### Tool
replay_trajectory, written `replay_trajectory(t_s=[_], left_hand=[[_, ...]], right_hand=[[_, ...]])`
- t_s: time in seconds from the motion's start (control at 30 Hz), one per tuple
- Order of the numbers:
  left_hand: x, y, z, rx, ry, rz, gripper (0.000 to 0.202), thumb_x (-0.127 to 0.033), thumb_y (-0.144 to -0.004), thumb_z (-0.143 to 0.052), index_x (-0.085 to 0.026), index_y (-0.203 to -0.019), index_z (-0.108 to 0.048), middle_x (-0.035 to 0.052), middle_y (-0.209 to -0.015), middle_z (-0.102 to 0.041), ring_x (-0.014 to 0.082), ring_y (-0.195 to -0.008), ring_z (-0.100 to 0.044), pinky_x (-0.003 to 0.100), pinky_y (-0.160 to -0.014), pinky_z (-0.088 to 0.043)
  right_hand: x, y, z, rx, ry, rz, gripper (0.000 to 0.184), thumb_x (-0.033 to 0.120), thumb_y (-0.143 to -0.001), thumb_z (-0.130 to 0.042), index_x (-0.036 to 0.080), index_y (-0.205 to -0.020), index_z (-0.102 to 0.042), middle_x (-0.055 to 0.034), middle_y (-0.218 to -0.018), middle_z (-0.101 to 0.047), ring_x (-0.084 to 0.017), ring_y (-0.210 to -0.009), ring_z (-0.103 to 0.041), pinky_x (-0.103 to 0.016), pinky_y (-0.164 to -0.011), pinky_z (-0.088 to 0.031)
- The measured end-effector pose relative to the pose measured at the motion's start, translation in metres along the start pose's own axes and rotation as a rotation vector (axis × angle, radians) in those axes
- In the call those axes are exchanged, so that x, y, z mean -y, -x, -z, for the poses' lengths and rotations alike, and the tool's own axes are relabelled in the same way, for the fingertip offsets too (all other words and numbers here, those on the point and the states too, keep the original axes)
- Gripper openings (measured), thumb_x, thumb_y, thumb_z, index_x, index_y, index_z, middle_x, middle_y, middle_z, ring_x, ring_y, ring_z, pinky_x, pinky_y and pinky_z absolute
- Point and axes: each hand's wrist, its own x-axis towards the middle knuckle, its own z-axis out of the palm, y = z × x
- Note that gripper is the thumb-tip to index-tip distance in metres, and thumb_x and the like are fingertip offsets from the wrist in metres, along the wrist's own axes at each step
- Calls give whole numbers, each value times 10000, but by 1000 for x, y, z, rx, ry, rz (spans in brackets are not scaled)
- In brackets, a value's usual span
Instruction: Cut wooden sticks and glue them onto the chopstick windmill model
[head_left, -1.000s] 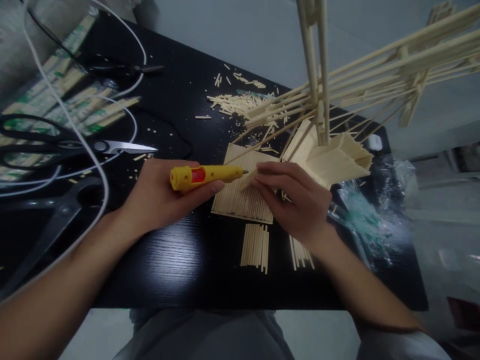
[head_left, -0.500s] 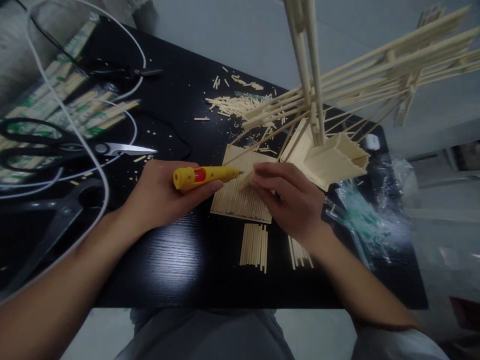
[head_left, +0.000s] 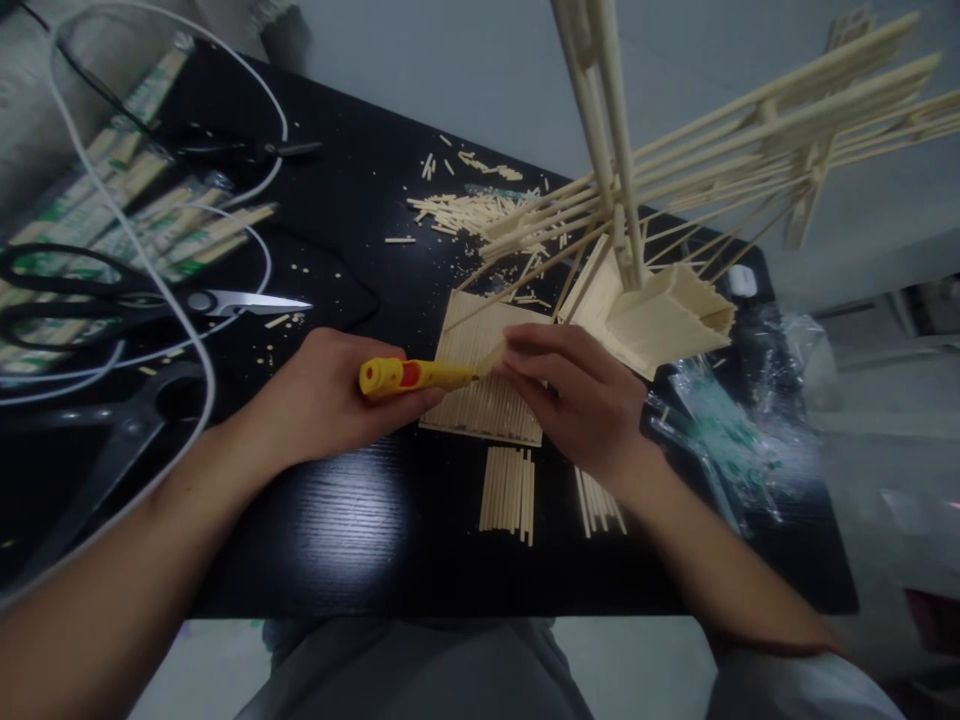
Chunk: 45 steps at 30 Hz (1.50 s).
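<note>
The black bench [head_left: 285,570] carries a stick framework [head_left: 621,235] at its far right side. Both forearms reach forward over the near edge and converge: the left forearm [head_left: 180,510] slants inward to the right, the right forearm [head_left: 720,555] inward to the left. The left hand [head_left: 322,390] is curled closed around a yellow pen-shaped tool [head_left: 442,374], thumb along its near side, its tip directed right. The right hand [head_left: 577,390], fingers extended and nearly together, pinches a small pale piece [head_left: 491,360] between thumb and fingertips. The tool's tip lies at this piece's lower end; contact cannot be determined. Beneath both lies a flat stick panel [head_left: 480,415], with a row of short sticks [head_left: 508,492] just nearer the body.
</note>
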Motion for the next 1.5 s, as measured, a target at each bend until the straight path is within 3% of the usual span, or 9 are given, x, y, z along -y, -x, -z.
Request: replay_trajectory(t_s=[0.2,0.47,1.07,1.27,1.5], left_hand=[[1,0,-1,50,-41,0,467,-504,-890,-727,-206,-570,-563,-35,-495,-449,91,-452,-376,301,-469,-274],[3,-3,-3,27,-84,41,439,-542,-882,-714,-206,-609,-640,-33,-525,-541,101,-481,-455,271,-507,-309],[5,-4,-5,-5,-38,59,448,-561,-860,-728,-212,-589,-652,-32,-476,-494,94,-432,-380,276,-432,-275],[4,-2,3,-23,-5,115,514,-575,-852,-747,-200,-536,-593,-39,-446,-434,79,-403,-356,250,-376,-241],[5,-1,3,-117,-37,77,498,-514,-859,-764,-207,-518,-570,-43,-425,-438,74,-374,-367,255,-372,-240]], right_hand=[[-1,1,-2,-11,-3,3,120,142,-1000,-730,262,-995,-718,-51,-1127,-817,-192,-1026,-790,-348,-873,-675],[-1,1,-2,-8,-18,12,110,144,-1008,-726,249,-988,-699,-65,-1121,-813,-181,-1022,-786,-343,-884,-667],[-1,1,-1,1,-9,-6,123,139,-1000,-728,260,-1005,-707,-48,-1133,-806,-184,-1030,-785,-347,-904,-666],[-2,0,0,30,-3,-3,133,165,-1012,-725,247,-1115,-705,-66,-1142,-807,-188,-1045,-790,-340,-943,-659],[-1,0,1,21,14,-49,234,204,-1009,-750,254,-1225,-677,-63,-1125,-820,-205,-1042,-804,-359,-912,-676]])
